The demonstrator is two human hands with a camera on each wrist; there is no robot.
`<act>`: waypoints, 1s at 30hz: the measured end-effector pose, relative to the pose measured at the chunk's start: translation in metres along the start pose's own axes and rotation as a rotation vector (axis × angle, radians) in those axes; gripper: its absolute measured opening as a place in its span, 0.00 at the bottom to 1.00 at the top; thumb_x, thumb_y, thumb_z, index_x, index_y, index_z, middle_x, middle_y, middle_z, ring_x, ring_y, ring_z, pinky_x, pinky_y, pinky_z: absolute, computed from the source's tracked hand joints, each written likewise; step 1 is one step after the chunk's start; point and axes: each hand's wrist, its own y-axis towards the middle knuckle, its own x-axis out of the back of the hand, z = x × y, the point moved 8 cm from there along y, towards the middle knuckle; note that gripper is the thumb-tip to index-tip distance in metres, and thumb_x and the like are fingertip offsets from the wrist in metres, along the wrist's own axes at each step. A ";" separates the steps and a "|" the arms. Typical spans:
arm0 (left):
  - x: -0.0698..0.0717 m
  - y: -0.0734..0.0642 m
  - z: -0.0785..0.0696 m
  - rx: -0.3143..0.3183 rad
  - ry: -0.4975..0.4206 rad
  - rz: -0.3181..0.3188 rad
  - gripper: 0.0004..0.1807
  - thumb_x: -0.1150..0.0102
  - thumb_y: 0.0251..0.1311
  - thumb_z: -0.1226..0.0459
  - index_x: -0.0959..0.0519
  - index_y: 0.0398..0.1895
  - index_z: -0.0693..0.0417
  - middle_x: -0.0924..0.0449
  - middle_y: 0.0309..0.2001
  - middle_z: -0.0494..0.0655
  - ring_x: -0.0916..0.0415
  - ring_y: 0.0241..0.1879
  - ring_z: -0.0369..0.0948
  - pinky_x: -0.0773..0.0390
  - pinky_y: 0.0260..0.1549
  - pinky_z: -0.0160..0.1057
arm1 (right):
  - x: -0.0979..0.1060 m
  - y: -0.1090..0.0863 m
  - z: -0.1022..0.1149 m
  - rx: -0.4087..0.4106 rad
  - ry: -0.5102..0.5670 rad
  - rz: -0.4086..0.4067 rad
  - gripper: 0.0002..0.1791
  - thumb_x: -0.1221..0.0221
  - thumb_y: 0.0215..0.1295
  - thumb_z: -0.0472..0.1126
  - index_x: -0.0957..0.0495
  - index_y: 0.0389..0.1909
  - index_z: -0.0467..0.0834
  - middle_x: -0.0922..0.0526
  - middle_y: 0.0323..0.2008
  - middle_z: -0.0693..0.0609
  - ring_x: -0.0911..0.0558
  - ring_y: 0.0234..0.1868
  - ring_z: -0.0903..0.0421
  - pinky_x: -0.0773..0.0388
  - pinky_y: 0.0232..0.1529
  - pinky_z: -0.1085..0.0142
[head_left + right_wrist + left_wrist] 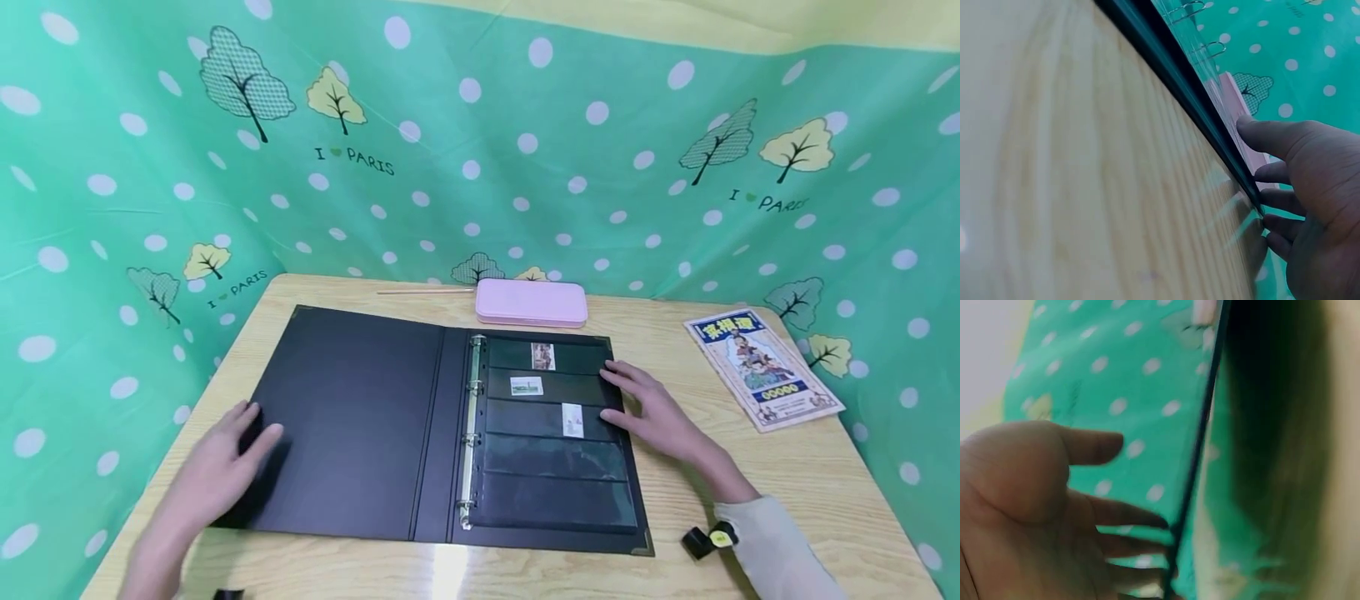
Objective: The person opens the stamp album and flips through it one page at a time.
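A black ring-binder stamp album (pixel 352 425) lies opened flat on the table. Its bare cover is on the left, and a black pocket page (pixel 555 458) is held by the metal rings (pixel 471 433) on the right. Three stamps sit in the page's upper pockets: a reddish one (pixel 543 357), a green and white one (pixel 527 386) and a pale upright one (pixel 572 420). My left hand (pixel 213 471) is at the cover's left edge, fingers extended and thumb apart. With loosely bent fingers, my right hand (pixel 660 417) touches the album's right edge; neither hand grips anything.
A pink case (pixel 531 302) lies behind the album, with a thin stick (pixel 426 292) to its left. At the right of the wooden table (pixel 810 492) is a printed booklet (pixel 763 367). A green dotted cloth (pixel 465 167) hangs around the back and sides.
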 end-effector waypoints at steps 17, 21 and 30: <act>-0.083 0.028 -0.071 -0.144 0.295 -0.031 0.52 0.35 0.76 0.42 0.37 0.81 0.79 0.48 0.80 0.87 0.54 0.79 0.86 0.47 0.71 0.86 | -0.005 -0.001 -0.003 -0.051 0.014 0.003 0.41 0.28 0.76 0.48 0.30 0.83 0.39 0.39 0.85 0.35 0.44 0.84 0.27 0.43 0.77 0.25; -0.087 0.027 -0.072 -0.148 0.249 -0.078 0.53 0.33 0.73 0.40 0.38 0.85 0.69 0.49 0.81 0.85 0.55 0.79 0.85 0.52 0.72 0.86 | -0.004 -0.001 -0.002 -0.049 0.007 0.006 0.41 0.27 0.75 0.48 0.30 0.83 0.39 0.39 0.84 0.35 0.43 0.84 0.27 0.42 0.76 0.25; -0.091 0.027 -0.061 -0.212 0.077 -0.187 0.47 0.25 0.67 0.43 0.28 0.83 0.54 0.49 0.82 0.77 0.61 0.82 0.78 0.64 0.74 0.83 | 0.000 0.003 -0.002 -0.055 -0.008 0.013 0.41 0.26 0.74 0.48 0.28 0.82 0.39 0.37 0.83 0.36 0.41 0.83 0.28 0.40 0.76 0.26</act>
